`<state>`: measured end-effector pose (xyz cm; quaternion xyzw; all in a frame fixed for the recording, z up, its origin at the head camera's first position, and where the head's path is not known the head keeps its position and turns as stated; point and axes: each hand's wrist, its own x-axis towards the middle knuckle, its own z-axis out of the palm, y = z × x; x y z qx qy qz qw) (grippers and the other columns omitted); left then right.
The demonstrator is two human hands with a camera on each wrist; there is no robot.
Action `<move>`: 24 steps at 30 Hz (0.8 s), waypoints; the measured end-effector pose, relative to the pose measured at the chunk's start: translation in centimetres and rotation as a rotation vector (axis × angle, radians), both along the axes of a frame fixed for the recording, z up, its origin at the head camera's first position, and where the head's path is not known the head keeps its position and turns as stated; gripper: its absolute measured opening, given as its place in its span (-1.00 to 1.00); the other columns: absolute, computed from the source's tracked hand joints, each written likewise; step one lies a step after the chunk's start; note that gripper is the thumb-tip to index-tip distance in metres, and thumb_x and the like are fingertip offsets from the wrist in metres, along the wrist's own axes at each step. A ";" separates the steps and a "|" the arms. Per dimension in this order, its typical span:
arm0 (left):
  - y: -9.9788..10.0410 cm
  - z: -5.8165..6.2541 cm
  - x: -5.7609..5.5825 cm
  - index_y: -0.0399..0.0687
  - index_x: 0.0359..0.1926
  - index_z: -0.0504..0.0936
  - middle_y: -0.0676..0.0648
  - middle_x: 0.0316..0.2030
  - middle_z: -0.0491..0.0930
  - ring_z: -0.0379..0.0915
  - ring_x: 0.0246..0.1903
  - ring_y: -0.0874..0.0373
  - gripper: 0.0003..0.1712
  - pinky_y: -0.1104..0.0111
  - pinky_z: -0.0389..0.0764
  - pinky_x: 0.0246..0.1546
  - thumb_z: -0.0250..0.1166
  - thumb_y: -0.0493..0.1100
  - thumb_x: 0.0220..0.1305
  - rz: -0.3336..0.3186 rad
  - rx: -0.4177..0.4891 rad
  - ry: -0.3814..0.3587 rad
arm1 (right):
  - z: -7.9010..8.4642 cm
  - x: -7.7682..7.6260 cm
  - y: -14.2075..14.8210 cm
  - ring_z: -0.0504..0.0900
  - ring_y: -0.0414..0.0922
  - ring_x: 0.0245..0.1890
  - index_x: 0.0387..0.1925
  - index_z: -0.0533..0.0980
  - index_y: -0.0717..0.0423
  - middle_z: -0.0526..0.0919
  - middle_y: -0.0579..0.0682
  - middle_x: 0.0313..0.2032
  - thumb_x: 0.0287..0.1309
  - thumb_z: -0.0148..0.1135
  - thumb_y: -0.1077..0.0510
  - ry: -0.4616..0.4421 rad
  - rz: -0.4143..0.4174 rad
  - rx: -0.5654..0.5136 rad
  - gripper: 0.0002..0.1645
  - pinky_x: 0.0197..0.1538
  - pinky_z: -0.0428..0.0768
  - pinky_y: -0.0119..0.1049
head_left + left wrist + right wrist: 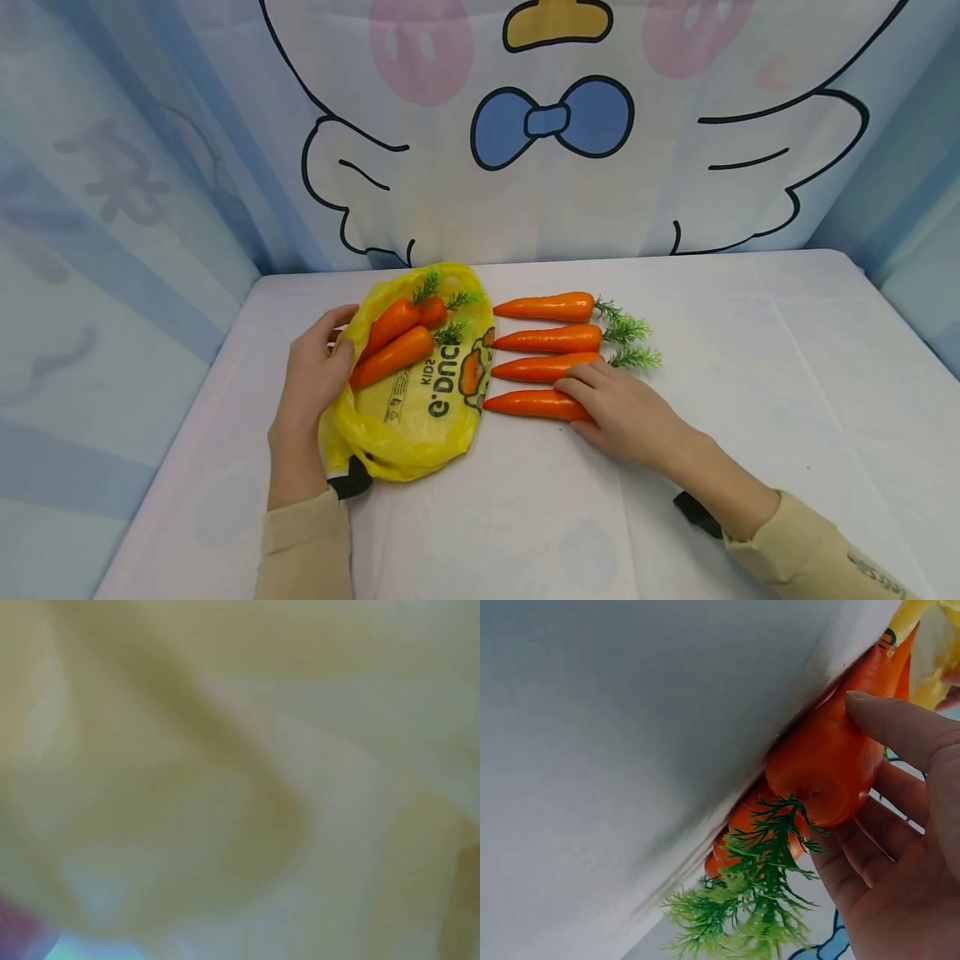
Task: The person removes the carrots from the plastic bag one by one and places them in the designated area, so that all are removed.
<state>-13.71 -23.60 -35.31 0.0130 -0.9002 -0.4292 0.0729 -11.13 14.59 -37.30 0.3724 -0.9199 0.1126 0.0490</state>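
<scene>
A yellow plastic bag (420, 433) with black lettering lies on the table, and three orange carrots (393, 354) with green tops rest in its mouth. At the bag's left rim, my left hand (318, 367) grips the plastic with its fingers tucked behind the edge. Blurred yellow bag film (225, 787) fills the left wrist view. Right of the bag, several carrots lie in a row, tips toward it. My right hand (626, 412) holds the nearest carrot (534, 404) by its thick end, thumb on one side and fingers on the other, as the right wrist view shows.
The rest of the row, such as the farthest carrot (547, 307), lies just beyond my right hand, leafy tops (633, 358) pointing right. A white cloth covers the table (787, 375). Behind it hangs a curtain (555, 200) with a cartoon and a blue bow.
</scene>
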 end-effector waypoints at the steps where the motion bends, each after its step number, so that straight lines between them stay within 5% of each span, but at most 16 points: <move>1: 0.0 0.0 0.0 -0.12 0.43 0.39 -0.20 0.30 0.46 0.42 0.09 -0.12 -0.45 0.05 0.46 0.13 -0.05 -0.30 0.46 0.000 0.000 0.001 | 0.0 0.0 0.0 0.56 0.06 0.03 0.08 0.61 0.21 0.62 0.08 0.01 0.03 0.55 0.16 -0.004 -0.002 -0.001 -0.45 0.09 0.57 0.04; 24: 0.0 0.0 0.0 -0.13 0.43 0.39 -0.21 0.28 0.46 0.42 0.09 -0.12 -0.45 0.05 0.47 0.11 -0.04 -0.31 0.46 -0.007 -0.002 0.017 | 0.0 0.1 0.7 0.58 0.04 -0.04 0.03 0.60 0.19 0.60 0.05 -0.03 -0.01 0.56 0.26 0.026 0.010 -0.079 -0.49 0.05 0.59 0.01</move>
